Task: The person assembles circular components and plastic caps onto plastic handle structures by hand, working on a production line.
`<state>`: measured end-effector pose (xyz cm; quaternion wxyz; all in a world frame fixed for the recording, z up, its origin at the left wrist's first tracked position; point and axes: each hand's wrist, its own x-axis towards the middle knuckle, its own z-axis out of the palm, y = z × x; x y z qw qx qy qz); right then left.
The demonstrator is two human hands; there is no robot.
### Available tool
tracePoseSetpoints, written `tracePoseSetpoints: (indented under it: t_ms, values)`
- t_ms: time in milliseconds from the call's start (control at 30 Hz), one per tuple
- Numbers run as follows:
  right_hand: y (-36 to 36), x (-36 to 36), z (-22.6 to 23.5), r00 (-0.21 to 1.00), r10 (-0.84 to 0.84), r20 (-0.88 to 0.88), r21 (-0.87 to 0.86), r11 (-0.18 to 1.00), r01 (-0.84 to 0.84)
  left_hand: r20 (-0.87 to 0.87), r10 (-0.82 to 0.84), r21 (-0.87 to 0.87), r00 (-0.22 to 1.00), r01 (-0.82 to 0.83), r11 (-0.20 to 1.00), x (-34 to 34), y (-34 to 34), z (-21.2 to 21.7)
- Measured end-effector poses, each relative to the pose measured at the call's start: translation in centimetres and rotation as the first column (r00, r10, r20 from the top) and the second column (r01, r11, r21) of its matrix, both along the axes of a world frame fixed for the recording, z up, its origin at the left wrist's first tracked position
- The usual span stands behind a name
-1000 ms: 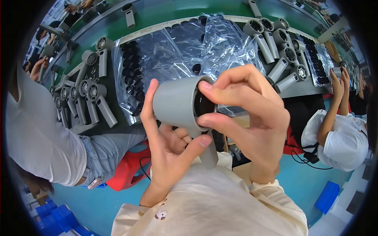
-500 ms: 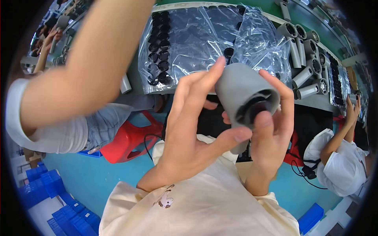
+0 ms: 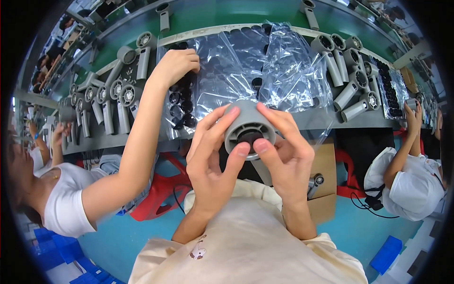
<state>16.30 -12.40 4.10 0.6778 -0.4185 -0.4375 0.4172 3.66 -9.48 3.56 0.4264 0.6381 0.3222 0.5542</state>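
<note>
Grey hair-dryer body (image 3: 249,127), round barrel, dark centre cap facing up, handle pointing to 6 o'clock. Left hand (image 3: 213,165) and right hand (image 3: 283,158) both grip it mid-air, thumbs pressing the cap, below the surface (image 3: 326,118).

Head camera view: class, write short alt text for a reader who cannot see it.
Two bare hands, left hand and right hand, hold a grey hair dryer body end-on, thumbs pressing a dark round part at its centre. Behind, a co-worker's arm reaches onto a bench covered with plastic bags and grey dryers.
</note>
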Motion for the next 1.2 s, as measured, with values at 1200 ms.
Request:
tracePoseSetpoints:
  t_ms: [1200]
  values:
    - [0.9,3.1,1.2,0.987,0.002,0.164,0.100,0.995,-0.019,0.084,0.125,0.222,0.989,-0.141,0.965,-0.7,0.6,3.2]
